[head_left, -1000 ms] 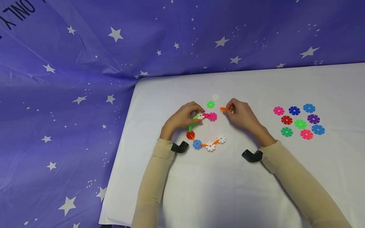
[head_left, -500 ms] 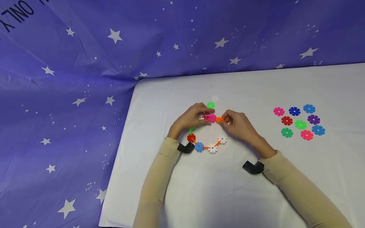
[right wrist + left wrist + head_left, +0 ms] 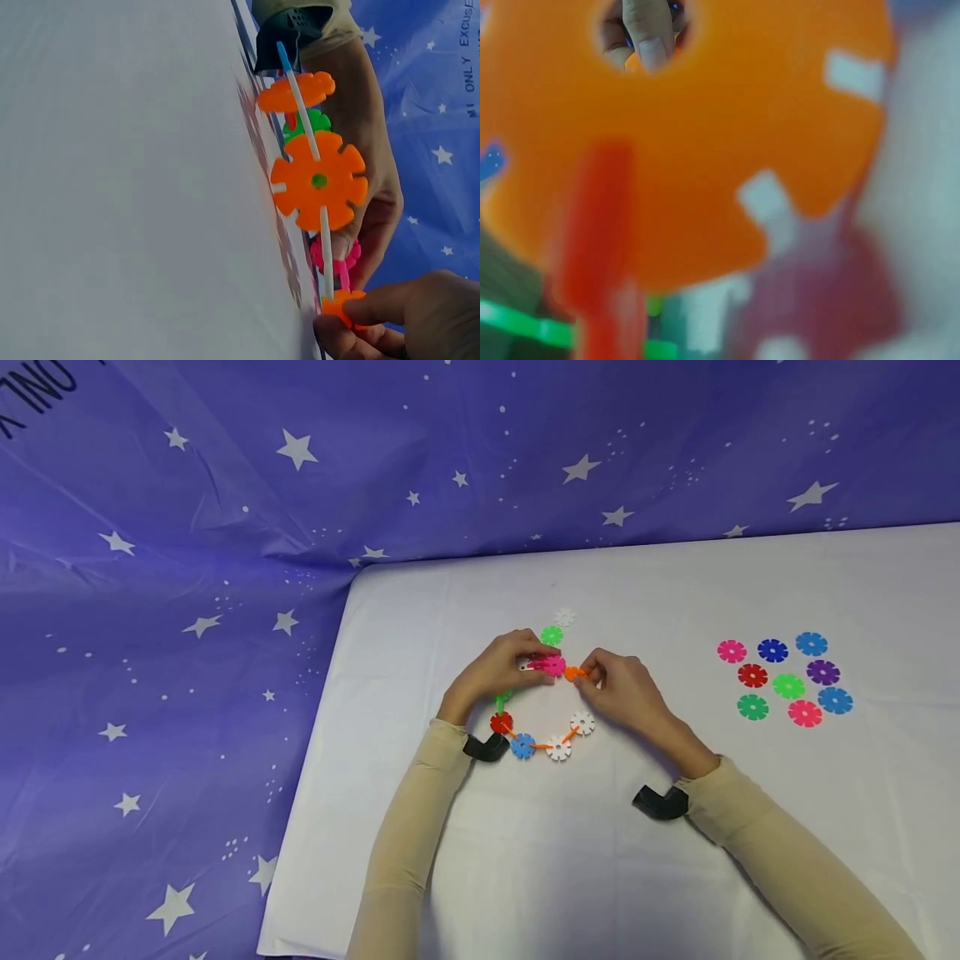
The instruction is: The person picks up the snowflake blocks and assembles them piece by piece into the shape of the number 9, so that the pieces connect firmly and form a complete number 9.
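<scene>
Right hand (image 3: 624, 692) pinches disc (image 3: 571, 673); purple disc (image 3: 817, 673) head-view only.

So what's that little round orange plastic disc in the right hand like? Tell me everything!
The little round orange plastic disc is bright, and the part that shows has a bumpy, petal-like edge. The person's right hand pinches it between thumb and finger, hiding some of it, so its middle can't be made out. It's over the white table, beside the hot-pink, notched plastic disc in the left hand. The discs seem to touch, but whether they're slotted together isn't clear.
</scene>
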`<state>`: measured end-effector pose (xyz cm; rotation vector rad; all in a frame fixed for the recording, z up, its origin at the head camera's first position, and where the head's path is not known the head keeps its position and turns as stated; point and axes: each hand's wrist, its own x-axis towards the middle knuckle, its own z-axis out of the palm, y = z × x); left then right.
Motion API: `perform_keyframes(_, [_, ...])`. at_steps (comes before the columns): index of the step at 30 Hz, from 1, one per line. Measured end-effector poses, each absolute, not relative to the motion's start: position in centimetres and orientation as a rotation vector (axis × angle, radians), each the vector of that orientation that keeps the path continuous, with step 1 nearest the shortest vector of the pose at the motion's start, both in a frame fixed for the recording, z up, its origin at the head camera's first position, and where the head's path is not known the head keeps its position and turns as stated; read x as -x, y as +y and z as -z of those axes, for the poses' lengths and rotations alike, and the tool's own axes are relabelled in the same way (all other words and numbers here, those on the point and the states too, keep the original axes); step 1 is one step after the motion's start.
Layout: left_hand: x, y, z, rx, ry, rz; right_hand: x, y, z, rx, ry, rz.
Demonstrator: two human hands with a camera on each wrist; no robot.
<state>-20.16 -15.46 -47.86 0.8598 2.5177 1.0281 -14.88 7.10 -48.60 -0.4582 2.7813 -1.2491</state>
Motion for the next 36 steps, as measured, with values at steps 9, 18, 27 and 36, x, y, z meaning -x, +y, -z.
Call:
perform_keyframes(9, [20.3,-15.5,48.0,-0.905,2.504,-1.088,14.9,5.8,48.7,0.491,2.853,1.205])
perform_keyframes(18, [20.4,-15.6,48.4,-0.865,2.474,-1.165,14.7,5.4,49.5,0.516,2.883,1.317])
perform_keyframes(27, [20.4,-15.8,48.8,-0.85,2.442,-1.24,14.8,5.5,49.8,0.548,2.898,1.385])
perform_keyframes(36, [20.3,-15.7,48.2,-0.865,2.515,-1.097,15.1,5.3,49.5,0.545,2.837,1.296])
